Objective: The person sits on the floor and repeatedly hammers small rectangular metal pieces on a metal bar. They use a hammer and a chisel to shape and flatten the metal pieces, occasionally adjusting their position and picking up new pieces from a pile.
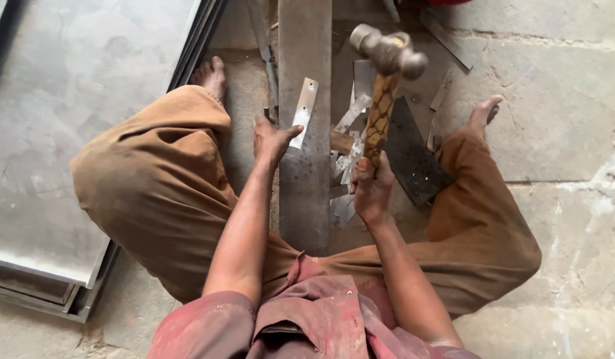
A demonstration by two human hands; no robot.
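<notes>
A long steel bar (305, 133) is lying on the floor between the person's knees, running straight away from the body. A small metal strip (303, 112) is resting along it, pinned at its near end by the left hand (273, 141), fingers pressing flat. The right hand (372, 188), just beside and right of the strip, is gripping a raised hammer (386, 80) tightly.
</notes>
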